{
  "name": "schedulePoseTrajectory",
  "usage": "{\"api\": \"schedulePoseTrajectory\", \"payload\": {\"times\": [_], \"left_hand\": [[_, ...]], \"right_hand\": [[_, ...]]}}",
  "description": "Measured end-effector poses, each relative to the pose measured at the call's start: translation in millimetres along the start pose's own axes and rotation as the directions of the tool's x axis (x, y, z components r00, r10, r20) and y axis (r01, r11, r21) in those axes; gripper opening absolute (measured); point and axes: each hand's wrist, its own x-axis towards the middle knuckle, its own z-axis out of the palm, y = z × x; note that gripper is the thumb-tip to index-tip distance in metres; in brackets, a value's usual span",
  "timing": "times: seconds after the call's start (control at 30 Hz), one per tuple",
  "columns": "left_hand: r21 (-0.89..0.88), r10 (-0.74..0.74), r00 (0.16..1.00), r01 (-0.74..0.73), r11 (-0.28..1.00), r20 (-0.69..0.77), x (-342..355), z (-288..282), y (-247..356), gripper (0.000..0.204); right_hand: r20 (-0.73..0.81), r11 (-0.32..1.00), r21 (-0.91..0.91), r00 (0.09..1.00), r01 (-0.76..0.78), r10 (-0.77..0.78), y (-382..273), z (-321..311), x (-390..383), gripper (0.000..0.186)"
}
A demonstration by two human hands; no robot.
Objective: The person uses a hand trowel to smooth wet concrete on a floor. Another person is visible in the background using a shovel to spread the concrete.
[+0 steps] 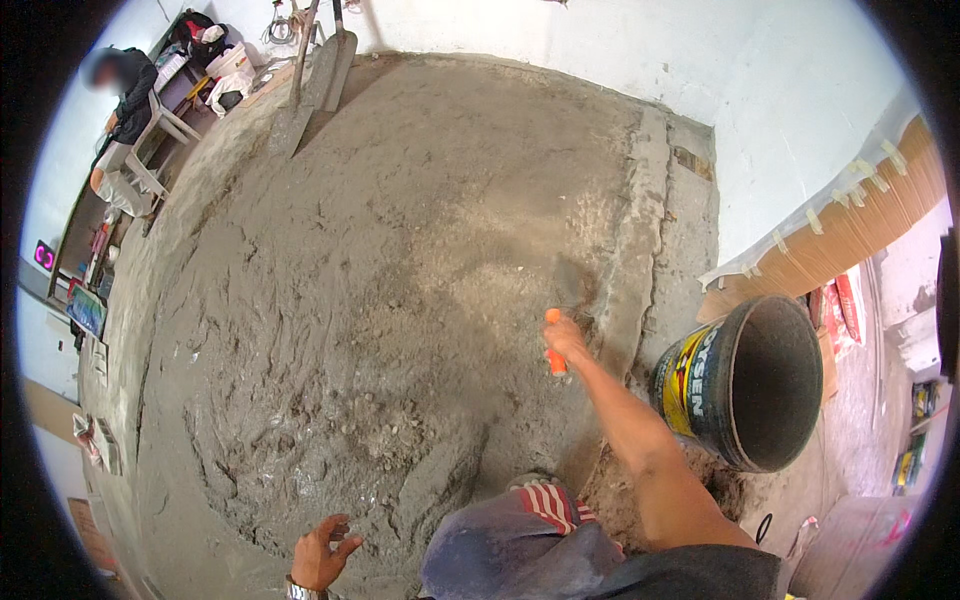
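My right hand (566, 338) is wrapped round the orange handle of a trowel (556, 364). Its grey blade points away from me and lies against the wet mortar, close to a low ledge on the right. Nothing is in my left hand (322, 556), which hovers over the near left part of the mortar with its fingers loosely bent and apart; a metal watch sits on that wrist. The grey mortar (330, 250) covers the floor in front of me, rough and lumpy at left and centre, with a paler, drier patch near the trowel.
A large dark bucket (690, 380) stands tilted at my right, beside taped cardboard (840, 212). Two shovels (343, 70) lean at the far left. Past them a person sits on a white chair (165, 130). A concrete ledge (640, 230) runs along the right side.
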Motion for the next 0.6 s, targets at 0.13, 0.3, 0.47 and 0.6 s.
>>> {"api": "schedulePoseTrajectory", "payload": {"times": [0.13, 0.3, 0.47, 0.6], "left_hand": [[-0.044, -0.018, 1.000, 0.018, 0.999, -0.002, -4.5, 0.1, -9.5, 0.052], [-0.006, 0.027, 1.000, -0.027, 1.000, 0.012, 12.1, -0.5, 10.8, 0.051], [-0.027, 0.009, 1.000, -0.009, 1.000, -0.011, -1.0, -3.9, 1.7, 0.051], [-0.014, 0.006, 1.000, -0.006, 1.000, -0.006, 1.2, -4.7, 3.1, 0.051]], "right_hand": [[-0.117, 0.998, 0.049, 0.992, 0.049, -0.043, -17.2, 28.5, -6.0, 0.032], [-0.229, 0.993, 0.113, 0.973, 0.043, -0.016, 21.8, 94.2, -20.5, 0.030], [0.205, 0.903, 0.428, 0.976, -0.024, -0.072, -25.2, 63.9, -141.3, 0.035], [0.244, 0.376, 0.885, 0.962, -0.274, 0.125, -27.3, 63.7, -182.0, 0.023]]}}
